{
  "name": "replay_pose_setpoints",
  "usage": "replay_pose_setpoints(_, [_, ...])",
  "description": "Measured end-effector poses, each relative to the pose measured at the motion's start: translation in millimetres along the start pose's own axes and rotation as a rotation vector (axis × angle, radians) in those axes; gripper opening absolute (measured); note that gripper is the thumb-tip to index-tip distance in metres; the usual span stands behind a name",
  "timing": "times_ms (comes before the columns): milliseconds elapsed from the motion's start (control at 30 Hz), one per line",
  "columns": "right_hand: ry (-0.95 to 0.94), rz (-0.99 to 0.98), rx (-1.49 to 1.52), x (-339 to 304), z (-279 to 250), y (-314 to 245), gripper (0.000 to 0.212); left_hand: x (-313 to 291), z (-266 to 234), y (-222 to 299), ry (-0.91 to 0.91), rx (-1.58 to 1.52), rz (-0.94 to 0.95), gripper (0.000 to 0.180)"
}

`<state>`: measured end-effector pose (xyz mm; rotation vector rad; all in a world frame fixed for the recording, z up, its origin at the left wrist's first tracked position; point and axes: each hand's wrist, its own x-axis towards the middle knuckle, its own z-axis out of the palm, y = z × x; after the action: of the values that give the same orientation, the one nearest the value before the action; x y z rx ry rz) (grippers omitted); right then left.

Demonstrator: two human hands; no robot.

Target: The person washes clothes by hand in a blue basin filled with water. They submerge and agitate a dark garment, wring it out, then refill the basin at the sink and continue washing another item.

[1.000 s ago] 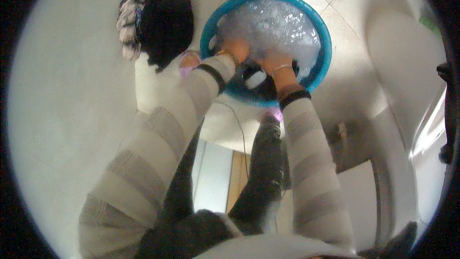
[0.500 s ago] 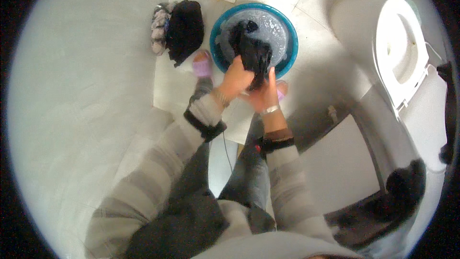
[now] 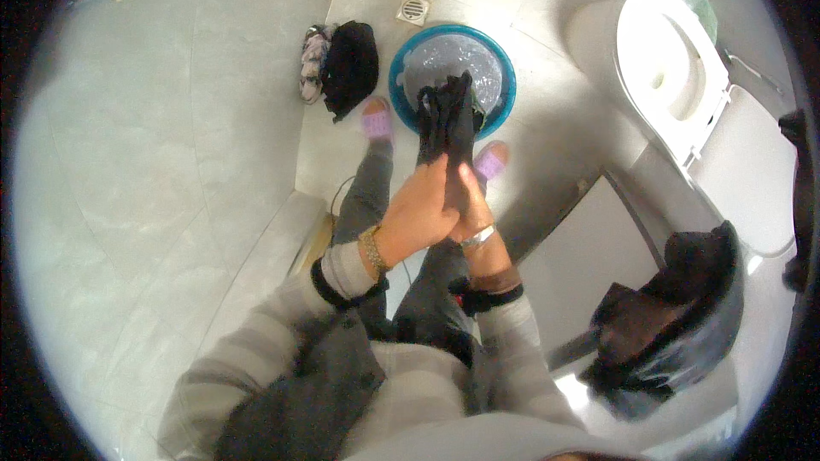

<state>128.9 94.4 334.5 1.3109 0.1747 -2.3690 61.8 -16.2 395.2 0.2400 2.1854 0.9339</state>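
A black garment (image 3: 446,126) hangs bunched from both my hands, its lower end over the near side of a blue basin (image 3: 510,90). Inside the basin is a grey, shiny, wet-looking surface. My left hand (image 3: 418,215) is closed round the upper end of the cloth. Close against it on the right, my right hand (image 3: 471,215) grips the same end, thumb pointing up along the cloth. Which kind of garment it is, I cannot tell.
Left of the basin lie a black cloth (image 3: 352,68) and a patterned cloth (image 3: 313,64). A floor drain (image 3: 413,10) sits beyond them. At the right stand a toilet (image 3: 628,60) with its lid raised and a dark bundle (image 3: 670,316). My feet in purple slippers (image 3: 377,124) flank the basin.
Both hands have drawn back toward my body, pulling the black garment up and nearer. More of it now hangs stretched out, and more of the basin's grey inside shows.
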Motion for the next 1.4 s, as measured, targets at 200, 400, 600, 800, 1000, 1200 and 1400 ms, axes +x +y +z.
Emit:
replay_pose_setpoints(200, [0.05,0.032,0.025,-14.1,6.4,5.8,0.041,-0.9,-22.3,2.1,-0.054,0.314,0.242,0.07])
replay_pose_setpoints(400, [-0.158,0.07,0.117,-23.6,18.1,-3.8,0.055,20.1,-20.7,-64.6,-0.107,-0.989,-0.317,0.053])
replay_pose_setpoints(600, [-0.235,0.27,0.687,-36.3,31.3,5.0,0.079,16.1,34.7,-68.0,-0.543,-2.362,-0.445,0.075])
replay_pose_setpoints(800, [-0.417,0.458,1.184,-37.5,10.7,33.5,0.064,54.0,77.4,-39.5,-0.448,-2.356,0.078,0.098])
replay_pose_setpoints(1000, [-0.422,0.505,1.201,-35.2,-17.4,34.6,0.08,70.9,75.2,-56.1,-0.539,-2.534,-0.442,0.079])
replay_pose_setpoints(1200, [-0.335,0.254,0.58,-44.7,-40.2,2.5,0.091,84.7,69.6,-89.9,-0.631,-1.855,-0.582,0.038])
replay_pose_setpoints(1400, [-0.021,0.268,-0.17,-30.0,-48.9,-38.0,0.064,108.4,63.0,-111.9,-0.518,-0.87,0.285,0.031])
